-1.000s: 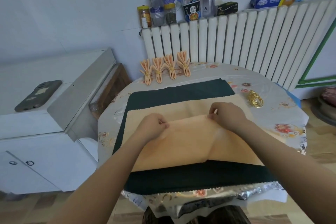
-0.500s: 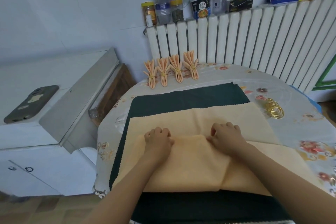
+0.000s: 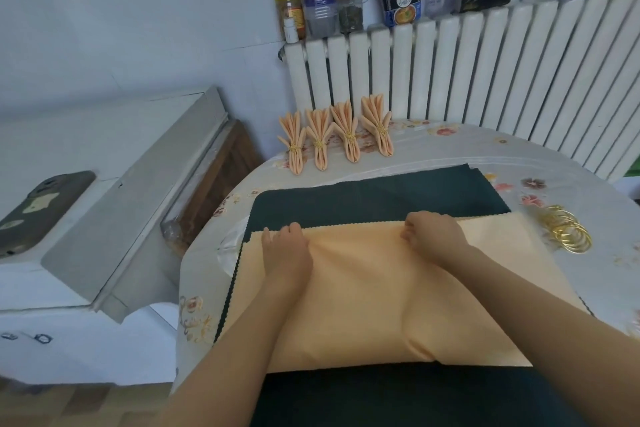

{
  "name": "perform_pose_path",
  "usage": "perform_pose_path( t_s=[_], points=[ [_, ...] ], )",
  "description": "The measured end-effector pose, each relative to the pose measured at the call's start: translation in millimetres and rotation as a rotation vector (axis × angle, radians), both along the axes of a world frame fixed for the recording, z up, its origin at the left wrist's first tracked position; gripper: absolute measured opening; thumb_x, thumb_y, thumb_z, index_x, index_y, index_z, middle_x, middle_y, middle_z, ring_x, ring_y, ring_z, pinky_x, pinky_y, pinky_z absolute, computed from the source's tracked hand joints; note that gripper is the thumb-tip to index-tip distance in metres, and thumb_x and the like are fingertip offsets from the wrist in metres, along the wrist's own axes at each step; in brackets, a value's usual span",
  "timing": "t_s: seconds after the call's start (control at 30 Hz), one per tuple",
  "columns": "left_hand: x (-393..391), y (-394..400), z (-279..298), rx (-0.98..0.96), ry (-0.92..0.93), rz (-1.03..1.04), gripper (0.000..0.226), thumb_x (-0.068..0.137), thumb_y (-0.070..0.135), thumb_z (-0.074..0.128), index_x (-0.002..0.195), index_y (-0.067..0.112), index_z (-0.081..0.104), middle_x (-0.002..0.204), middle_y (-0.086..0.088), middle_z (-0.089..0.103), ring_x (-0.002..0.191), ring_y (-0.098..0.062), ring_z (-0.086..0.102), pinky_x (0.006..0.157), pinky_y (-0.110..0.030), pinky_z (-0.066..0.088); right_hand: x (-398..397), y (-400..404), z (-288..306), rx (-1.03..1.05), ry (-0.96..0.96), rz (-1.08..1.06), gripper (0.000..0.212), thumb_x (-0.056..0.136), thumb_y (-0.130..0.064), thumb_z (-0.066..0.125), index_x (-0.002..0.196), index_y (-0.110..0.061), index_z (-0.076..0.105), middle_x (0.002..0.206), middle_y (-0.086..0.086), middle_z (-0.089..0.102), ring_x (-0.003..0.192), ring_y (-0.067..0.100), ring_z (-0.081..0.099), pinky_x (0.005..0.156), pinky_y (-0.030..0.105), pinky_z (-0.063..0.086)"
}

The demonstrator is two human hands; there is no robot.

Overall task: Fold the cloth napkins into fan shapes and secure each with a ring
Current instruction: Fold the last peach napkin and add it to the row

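We start with the round table (image 3: pixel 571 163) under its flowered cover, and on it the dark green cloth (image 3: pixel 374 194) that serves as our work mat. Lying on that mat is the peach napkin (image 3: pixel 374 291), its long axis running left to right across our front, its far edge at our fingertips and its near fold close to our body. Our left hand (image 3: pixel 285 250) grips the far edge toward the left end, fingers curled over the cloth. Our right hand (image 3: pixel 433 236) pinches the same edge nearer the middle-right. The fingertips are tucked under, so we cannot be sure how many layers each pinch takes.

The coming pleat turns on that far edge: it lies straight ahead of both hands, and the right end of the napkin reaches well beyond our right hand, so that side has less control.

Against the wall side stand four finished fans (image 3: pixel 337 137), each ringed. The gold rings (image 3: pixel 564 230) lie just off the napkin's right corner, nearer our right hand.

Compared with half a second ago, the doubled layer has travelled from the napkin's middle up to its far edge, so the half-fold now looks complete.
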State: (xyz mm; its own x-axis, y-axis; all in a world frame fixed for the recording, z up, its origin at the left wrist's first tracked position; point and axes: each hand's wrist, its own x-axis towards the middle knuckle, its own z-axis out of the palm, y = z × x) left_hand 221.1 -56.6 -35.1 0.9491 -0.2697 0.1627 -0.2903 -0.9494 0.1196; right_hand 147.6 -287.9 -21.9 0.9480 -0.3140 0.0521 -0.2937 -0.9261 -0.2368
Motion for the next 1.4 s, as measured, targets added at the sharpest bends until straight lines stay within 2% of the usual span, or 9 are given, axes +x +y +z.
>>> perform_pose_path(
  t_s=[0.17, 0.37, 0.5, 0.77, 1.0, 1.1, 1.2, 1.33, 1.4],
  points=[
    [19.6, -3.9, -15.6, 0.064, -0.085, -0.019, 0.015, 0.097, 0.018, 0.036, 0.103, 0.019, 0.050, 0.103, 0.004, 0.055, 0.098, -0.017, 0.048, 0.092, -0.030, 0.027, 15.5, -11.5, -25.1, -0.044, -0.173, -0.008, 0.014, 0.091, -0.018, 0.049, 0.088, -0.013, 0.062, 0.087, 0.001, 0.061, 0.083, 0.020, 0.053, 0.069, 0.029, 0.036],
    [38.0, -5.4, -9.3, 0.130, -0.073, -0.081, 0.017, 0.102, 0.028, 0.034, 0.103, 0.023, 0.050, 0.098, 0.007, 0.054, 0.096, -0.014, 0.051, 0.106, -0.034, 0.020, 16.5, -13.9, -46.8, 0.046, -0.429, -0.016, 0.012, 0.076, -0.005, 0.064, 0.067, -0.007, 0.056, 0.064, 0.003, 0.057, 0.064, 0.023, 0.047, 0.060, 0.030, 0.037],
    [41.5, -7.8, -9.6, 0.155, -0.035, -0.059, 0.020, 0.102, 0.031, 0.032, 0.106, 0.022, 0.050, 0.102, 0.006, 0.054, 0.101, -0.015, 0.051, 0.111, -0.039, 0.017, 17.5, -13.3, -50.1, 0.012, -0.445, -0.047, 0.013, 0.073, -0.004, 0.066, 0.066, -0.008, 0.056, 0.064, 0.004, 0.056, 0.063, 0.025, 0.048, 0.061, 0.032, 0.038],
    [48.3, -9.5, -13.3, 0.048, -0.041, -0.010, 0.018, 0.101, 0.029, 0.034, 0.096, 0.023, 0.050, 0.088, 0.007, 0.060, 0.089, -0.017, 0.053, 0.104, -0.035, 0.023, 18.7, -17.8, -49.9, 0.099, -0.374, -0.167, 0.008, 0.088, -0.021, 0.057, 0.083, -0.018, 0.063, 0.083, -0.004, 0.061, 0.091, 0.021, 0.049, 0.088, 0.034, 0.027],
    [59.9, -10.5, -5.7, 0.035, 0.008, -0.019, 0.025, 0.103, 0.026, 0.030, 0.092, 0.018, 0.051, 0.080, 0.004, 0.068, 0.083, -0.019, 0.056, 0.105, -0.032, 0.026, 19.6, -16.0, -51.8, 0.095, -0.354, -0.181, 0.011, 0.089, -0.019, 0.054, 0.084, -0.017, 0.064, 0.084, -0.004, 0.063, 0.094, 0.021, 0.049, 0.084, 0.030, 0.021],
    [60.2, -15.4, -3.2, 0.079, 0.068, -0.001, 0.022, 0.103, 0.031, 0.030, 0.097, 0.020, 0.049, 0.089, 0.002, 0.067, 0.090, -0.019, 0.056, 0.105, -0.036, 0.025, 19.8, -15.9, -51.5, 0.059, -0.349, -0.176, 0.011, 0.089, -0.019, 0.054, 0.083, -0.016, 0.062, 0.084, -0.003, 0.062, 0.092, 0.021, 0.049, 0.084, 0.030, 0.021],
    [57.3, -16.1, -12.6, 0.146, 0.060, 0.057, 0.023, 0.101, 0.033, 0.035, 0.114, 0.020, 0.047, 0.117, -0.002, 0.052, 0.111, -0.022, 0.046, 0.107, -0.040, 0.025, 20.1, -13.8, -50.5, 0.037, -0.335, -0.168, 0.011, 0.090, -0.019, 0.053, 0.083, -0.016, 0.061, 0.084, -0.003, 0.061, 0.091, 0.022, 0.049, 0.083, 0.031, 0.022],
    [22.6, -25.2, -5.6, -0.029, -0.047, -0.123, 0.036, 0.097, 0.029, 0.029, 0.123, 0.018, 0.051, 0.132, 0.000, 0.047, 0.123, -0.020, 0.040, 0.111, -0.034, 0.018, 19.4, -15.0, -50.0, 0.009, -0.308, -0.170, 0.013, 0.092, -0.023, 0.049, 0.088, -0.017, 0.060, 0.088, -0.004, 0.060, 0.093, 0.020, 0.047, 0.083, 0.030, 0.021],
    [-16.0, -31.6, 2.7, -0.118, 0.116, -0.231, 0.056, 0.092, 0.036, 0.015, 0.128, 0.014, 0.052, 0.141, -0.007, 0.044, 0.130, -0.024, 0.037, 0.109, -0.031, 0.023, 20.1, -16.1, -50.4, 0.009, -0.313, -0.177, 0.013, 0.091, -0.022, 0.049, 0.088, -0.017, 0.060, 0.089, -0.003, 0.061, 0.093, 0.020, 0.047, 0.083, 0.030, 0.021]
  ],
)
